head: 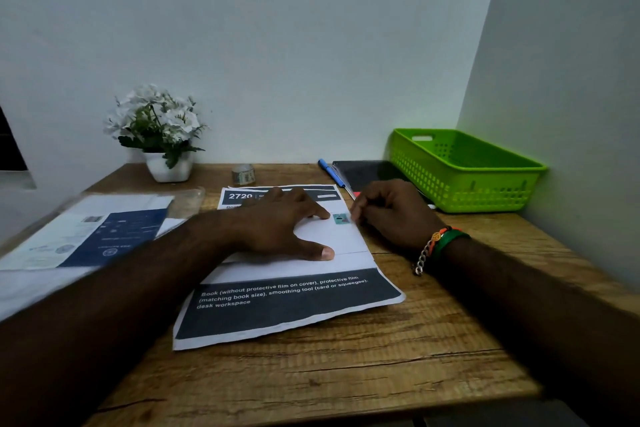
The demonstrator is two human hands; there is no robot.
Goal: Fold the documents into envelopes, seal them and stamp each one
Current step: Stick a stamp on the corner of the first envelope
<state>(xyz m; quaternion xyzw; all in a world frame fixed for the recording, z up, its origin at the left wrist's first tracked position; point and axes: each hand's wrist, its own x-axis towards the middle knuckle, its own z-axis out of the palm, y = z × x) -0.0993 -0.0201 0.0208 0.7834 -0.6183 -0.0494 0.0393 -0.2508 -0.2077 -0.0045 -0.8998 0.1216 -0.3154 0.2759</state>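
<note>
Nearest lay a printed dark-banded paper sheet [291, 305]. Upon it, the left hand [280, 225] pressed a white paper envelope [325, 239] flat, fingers spread, steadying it. The right hand [388, 211], fingers curled, seemingly pinched the small teal stamp [340, 218] at its corner.

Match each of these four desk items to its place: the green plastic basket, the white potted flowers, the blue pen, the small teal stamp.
1 green plastic basket
2 white potted flowers
3 blue pen
4 small teal stamp

A far left, by the wall
B on the white envelope, between the hands
C far right corner
D beside the black notebook

Pairs: 1-C, 2-A, 3-D, 4-B
</note>
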